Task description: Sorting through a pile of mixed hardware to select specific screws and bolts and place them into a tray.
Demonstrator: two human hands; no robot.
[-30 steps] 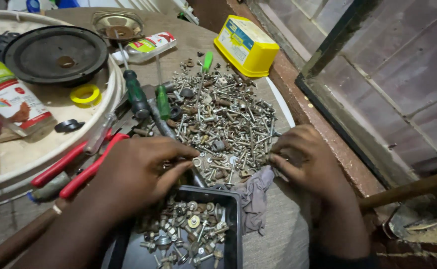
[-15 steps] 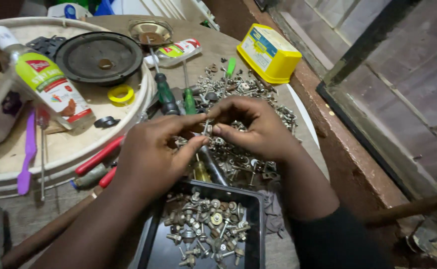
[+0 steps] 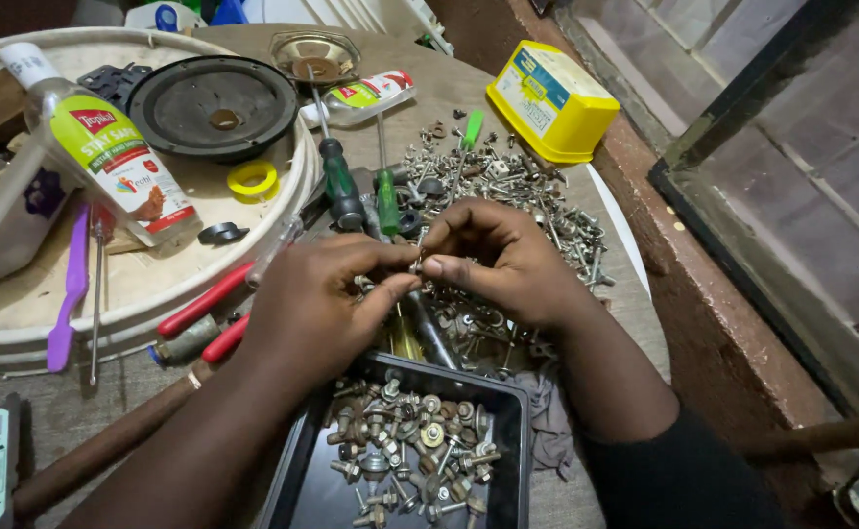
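While both pinch one small screw (image 3: 417, 263) above the black tray (image 3: 508, 431), the left hand (image 3: 317, 304) steadies and the right hand (image 3: 493, 257) turns it for inspection.

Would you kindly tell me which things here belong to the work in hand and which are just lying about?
In hand:
left hand and right hand, pinching a small fastener
pile of screws
black tray holding sorted screws

Lying about:
yellow box
green screwdrivers
red-handled pliers
speaker
bottle

right hand (image 3: 508, 260) lifted off the screw pile (image 3: 508, 196), met left hand (image 3: 322, 304), both now pinching one small screw (image 3: 417, 263)
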